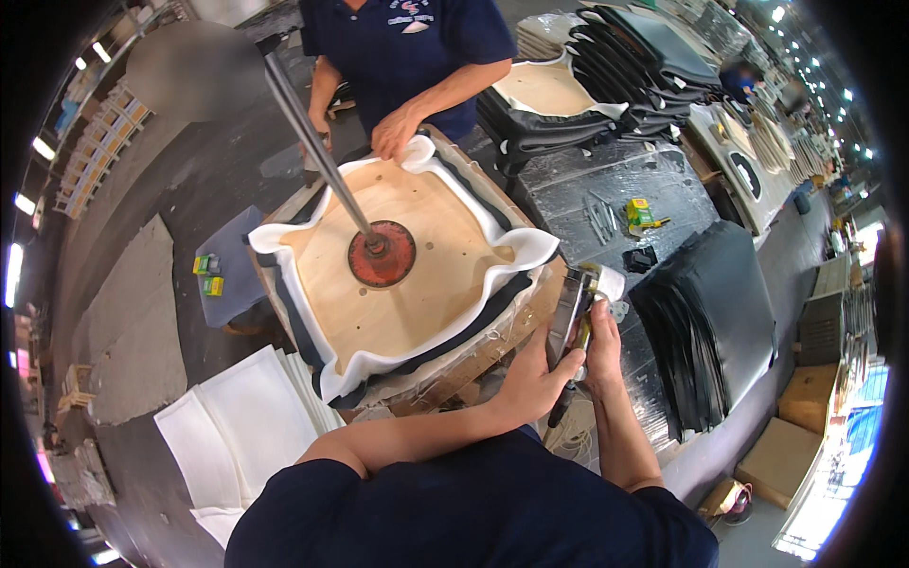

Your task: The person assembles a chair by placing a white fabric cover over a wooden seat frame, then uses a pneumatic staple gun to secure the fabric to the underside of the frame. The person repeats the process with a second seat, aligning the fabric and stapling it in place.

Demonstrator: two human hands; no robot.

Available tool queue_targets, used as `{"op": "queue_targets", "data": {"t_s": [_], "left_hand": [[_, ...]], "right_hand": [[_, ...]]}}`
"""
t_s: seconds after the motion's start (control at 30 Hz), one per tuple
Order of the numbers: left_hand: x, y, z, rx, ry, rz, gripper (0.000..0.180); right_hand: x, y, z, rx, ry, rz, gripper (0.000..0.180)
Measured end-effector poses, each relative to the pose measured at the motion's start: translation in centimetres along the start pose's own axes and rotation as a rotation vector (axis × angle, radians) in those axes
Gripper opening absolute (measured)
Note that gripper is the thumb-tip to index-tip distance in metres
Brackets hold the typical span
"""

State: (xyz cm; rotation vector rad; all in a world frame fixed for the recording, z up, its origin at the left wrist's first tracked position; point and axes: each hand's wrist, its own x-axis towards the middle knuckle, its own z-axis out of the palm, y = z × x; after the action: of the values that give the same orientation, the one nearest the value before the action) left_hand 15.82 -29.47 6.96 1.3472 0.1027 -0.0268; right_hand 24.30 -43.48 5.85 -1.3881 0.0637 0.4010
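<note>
Both hands are closed around a pneumatic staple gun, held just off the near right corner of the work. My left hand grips its left side, and my right hand wraps its right side. Beside them lies a plywood seat panel on white foam, whose edges curl up around it. Black cover material shows outside the foam. A red round press foot on a metal rod rests on the panel. Across from me, a co-worker's hand touches the far foam corner.
Right of me, a plastic-covered table carries staples, a yellow-green box and a stack of black sheets. Finished-looking black pads pile up behind. White foam sheets lie at the lower left; small boxes sit on a side surface.
</note>
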Motion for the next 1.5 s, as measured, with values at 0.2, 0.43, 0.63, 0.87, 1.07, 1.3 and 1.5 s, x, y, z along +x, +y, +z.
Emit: {"op": "queue_targets", "data": {"t_s": [0.2,0.43,0.63,0.87,1.07,1.3,1.5], "left_hand": [[-0.4,1.6,-0.6,0.101,0.064,0.121,0.058],[2.9,4.5,-2.9,0.003,-0.247,0.265,0.062],[-0.7,-1.4,-9.1,0.814,-0.311,0.286,0.072],[2.0,-4.8,-12.3,1.419,-0.027,0.104,0.075],[6.1,-6.7,-13.1,1.437,0.114,0.186,0.028],[8.2,-6.6,-14.5,1.324,0.105,0.102,0.026],[6.0,-4.2,-14.0,1.301,0.247,0.417,0.021]], "right_hand": [[-0.2,0.6,-0.1,0.034,-0.184,-0.098,0.049],[-1.6,-4.8,-1.3,0.217,-0.149,-0.155,0.056],[-4.8,-4.2,-6.1,-0.339,-0.021,-0.086,0.071],[-5.3,1.5,-1.9,-0.384,-0.082,0.143,0.046],[-2.6,2.1,-0.3,-0.364,-0.225,0.107,0.045],[3.1,2.7,0.4,-0.513,-0.377,0.026,0.048],[6.2,3.9,1.0,-0.673,-0.417,0.035,0.048]]}}
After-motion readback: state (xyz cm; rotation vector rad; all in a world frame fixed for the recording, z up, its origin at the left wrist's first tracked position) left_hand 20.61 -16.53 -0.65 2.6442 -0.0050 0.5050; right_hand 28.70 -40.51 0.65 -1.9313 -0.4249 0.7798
